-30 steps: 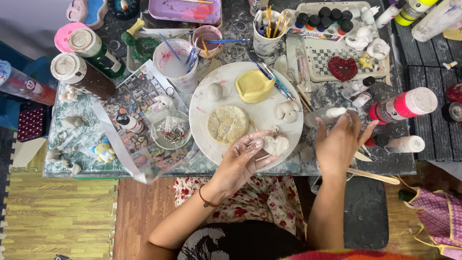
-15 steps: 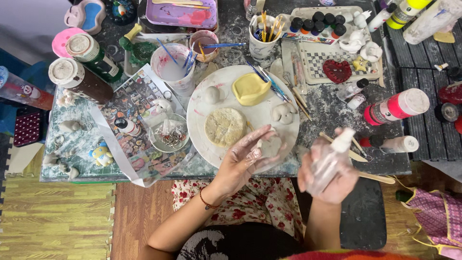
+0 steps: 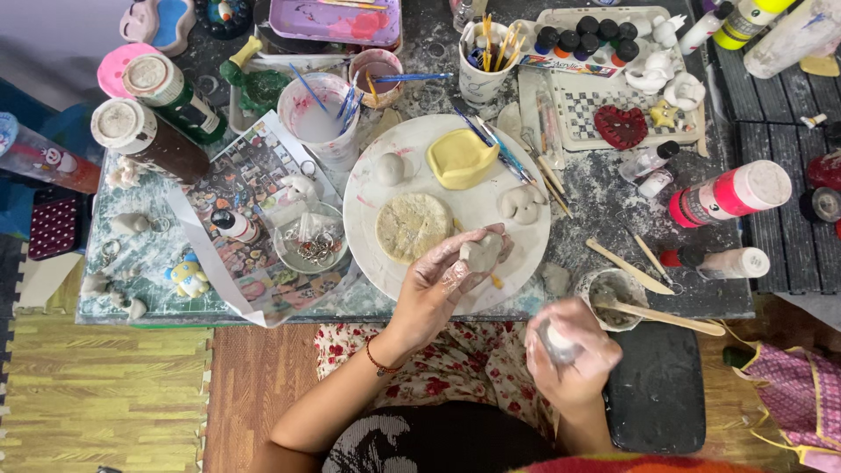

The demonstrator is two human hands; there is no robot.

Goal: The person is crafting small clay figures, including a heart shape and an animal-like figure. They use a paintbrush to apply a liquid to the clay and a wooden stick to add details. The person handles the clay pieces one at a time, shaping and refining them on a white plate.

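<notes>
My left hand [image 3: 447, 285] grips a small pale clay lump [image 3: 481, 252] over the near edge of a round white plate [image 3: 363, 219]. On that plate lie a flattened speckled clay disc [image 3: 412, 226], a yellow clay piece [image 3: 460, 158], a small clay ball [image 3: 390, 168] and a shaped clay figure [image 3: 521, 204]. My right hand [image 3: 574, 355], blurred, holds a small clear bottle [image 3: 554, 340] near my lap, below the table edge. Both hands are smeared with clay.
Wooden modelling sticks [image 3: 631, 267] and a small cup [image 3: 613, 298] sit right of the plate. A pink paint bottle [image 3: 727, 193], a brush cup [image 3: 486, 66], a water cup [image 3: 320, 118], a paint tray [image 3: 613, 96], a glass dish of metal rings [image 3: 311, 241] and tall jars [image 3: 149, 140] crowd the table.
My right hand left the table's right side, picked up the small clear bottle and drew it down toward my lap. My left hand curled tighter around the clay lump.
</notes>
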